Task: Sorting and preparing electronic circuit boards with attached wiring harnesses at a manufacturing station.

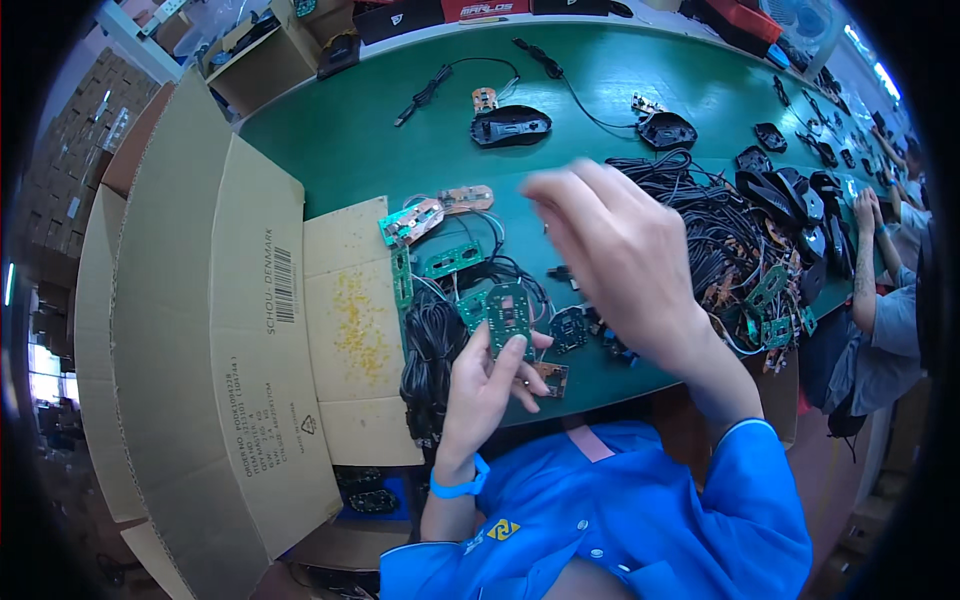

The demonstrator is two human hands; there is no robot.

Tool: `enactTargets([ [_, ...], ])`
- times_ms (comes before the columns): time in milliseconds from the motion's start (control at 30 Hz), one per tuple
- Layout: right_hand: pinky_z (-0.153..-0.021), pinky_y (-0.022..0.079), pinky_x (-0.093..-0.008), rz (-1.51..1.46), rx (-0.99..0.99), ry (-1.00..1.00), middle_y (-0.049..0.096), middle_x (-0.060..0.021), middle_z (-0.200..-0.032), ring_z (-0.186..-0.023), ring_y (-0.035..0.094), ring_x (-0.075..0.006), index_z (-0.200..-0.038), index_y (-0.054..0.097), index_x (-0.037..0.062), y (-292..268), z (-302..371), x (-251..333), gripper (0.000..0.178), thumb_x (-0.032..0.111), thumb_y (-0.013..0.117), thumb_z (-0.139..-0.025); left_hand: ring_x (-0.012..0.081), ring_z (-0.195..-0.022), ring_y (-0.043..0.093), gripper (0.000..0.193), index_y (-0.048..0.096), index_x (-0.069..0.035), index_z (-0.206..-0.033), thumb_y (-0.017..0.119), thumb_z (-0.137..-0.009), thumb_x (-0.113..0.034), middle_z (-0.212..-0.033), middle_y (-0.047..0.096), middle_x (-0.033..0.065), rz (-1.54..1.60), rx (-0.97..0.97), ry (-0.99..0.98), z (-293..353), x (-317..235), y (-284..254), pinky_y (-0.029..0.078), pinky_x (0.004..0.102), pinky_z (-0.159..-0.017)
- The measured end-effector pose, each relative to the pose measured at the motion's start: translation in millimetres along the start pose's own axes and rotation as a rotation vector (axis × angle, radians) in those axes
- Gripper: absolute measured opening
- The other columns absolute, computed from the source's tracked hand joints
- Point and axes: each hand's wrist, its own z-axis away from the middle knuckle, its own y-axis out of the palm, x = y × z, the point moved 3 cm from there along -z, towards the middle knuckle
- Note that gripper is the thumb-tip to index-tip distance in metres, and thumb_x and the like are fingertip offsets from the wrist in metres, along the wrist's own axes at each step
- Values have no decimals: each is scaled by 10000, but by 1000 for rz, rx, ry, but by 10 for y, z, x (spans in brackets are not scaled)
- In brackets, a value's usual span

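My left hand (480,388) holds a green mouse circuit board (509,312), thumb on its face and fingers behind it. To its right and higher up, my right hand (628,245) hangs over the table, slightly blurred, fingers curled together. Its fingertips point left, and anything between them is hidden. Around the held board lie more green boards (453,260) with thin wires, and copper-coloured boards (466,199) just beyond. A bundle of black cables (430,350) lies beside my left hand. Small dark parts (612,345) sit under my right wrist.
An open cardboard box (220,330) stands at the left, yellow bits (358,330) scattered on its flap. A heap of black cables (680,205) and mouse shells (785,195) fills the right. Mouse bases (511,126) lie at the back of the green table (350,150). Co-workers (890,270) sit at far right.
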Motion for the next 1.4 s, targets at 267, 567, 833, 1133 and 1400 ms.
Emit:
enactTargets([
  [267, -578, 485, -291, -60, 420, 129, 620, -71, -894, -709, 580, -177, -1024, 617, 63, 240, 921, -262, 229, 133, 678, -815, 181, -694, 636, 320, 448, 30, -1266, 466, -1005, -154, -1153, 600, 170, -18, -8, 48, 11, -31, 33, 537, 226, -486],
  [567, -564, 502, -283, -838, 504, 530, 630, -73, -788, -581, 559, -139, -1038, 631, 7, 159, 793, -509, 233, 121, 672, -839, 191, -793, 638, 337, 427, 27, -1294, 449, -1010, -153, -1201, 579, 166, -94, -64, 93, 86, -8, 65, 554, 235, -522],
  [833, -565, 491, -294, -1017, 532, 736, 614, -49, -762, -577, 536, -112, -1067, 627, -13, 208, 719, -540, 233, 101, 649, -866, 197, -845, 636, 351, 401, 22, -1319, 436, -1011, -143, -1221, 572, 168, -58, -29, 87, 39, -31, 125, 560, 236, -550],
  [1133, -650, 495, -301, -59, 100, 188, 651, -65, -885, -779, 579, -197, -1080, 628, 28, 308, 188, -616, 240, 65, 638, -843, 180, -680, 643, 397, 475, 27, -1287, 565, -957, -174, -1015, 676, 156, -569, -8, -21, -401, -163, 571, 501, 241, -460],
  [1400, -642, 496, -314, -111, -11, 57, 611, -82, -963, -824, 558, -235, -1057, 601, 77, 208, 359, -467, 258, 89, 626, -800, 213, -663, 653, 257, 634, 19, -1111, 627, -893, -117, -928, 707, 136, -1182, -31, 335, -362, -214, 533, 505, 318, -546],
])
